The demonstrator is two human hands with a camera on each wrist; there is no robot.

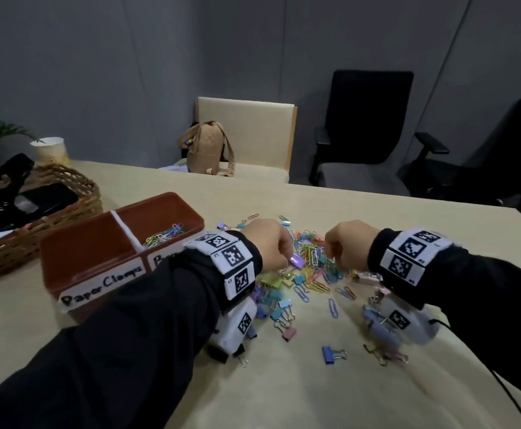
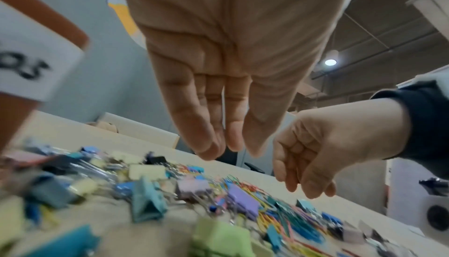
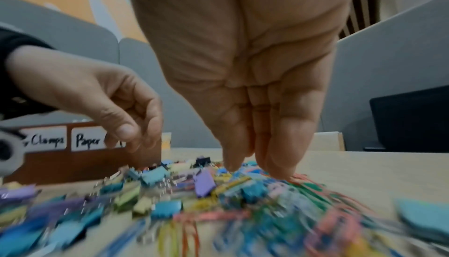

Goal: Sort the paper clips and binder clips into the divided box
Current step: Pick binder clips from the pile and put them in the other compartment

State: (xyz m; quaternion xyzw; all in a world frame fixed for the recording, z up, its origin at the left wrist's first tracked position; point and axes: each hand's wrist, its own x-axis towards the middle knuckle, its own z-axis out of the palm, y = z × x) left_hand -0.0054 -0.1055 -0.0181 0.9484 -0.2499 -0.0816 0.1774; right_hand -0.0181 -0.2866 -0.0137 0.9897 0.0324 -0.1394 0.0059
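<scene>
A brown divided box [image 1: 67,261] stands left of my hands, labelled "Paper Clamps" on its front. Its far compartment holds some coloured paper clips [image 1: 166,235]; the near one looks bare. A mixed pile of paper clips and binder clips [image 1: 312,258] lies on the table. My left hand [image 1: 268,243] hovers over the pile's left side, fingers loosely hanging [image 2: 230,145], holding nothing, just above a purple binder clip [image 1: 296,261]. My right hand [image 1: 349,246] points its fingertips down onto the paper clips [image 3: 257,163]. I see nothing pinched in it.
Loose binder clips lie nearer me, among them a blue one [image 1: 332,354]. A wicker basket [image 1: 52,212] with dark items and a paper cup [image 1: 50,150] stand at the left. Beyond the table's far edge are a tan bag [image 1: 209,147] and black chairs [image 1: 364,125].
</scene>
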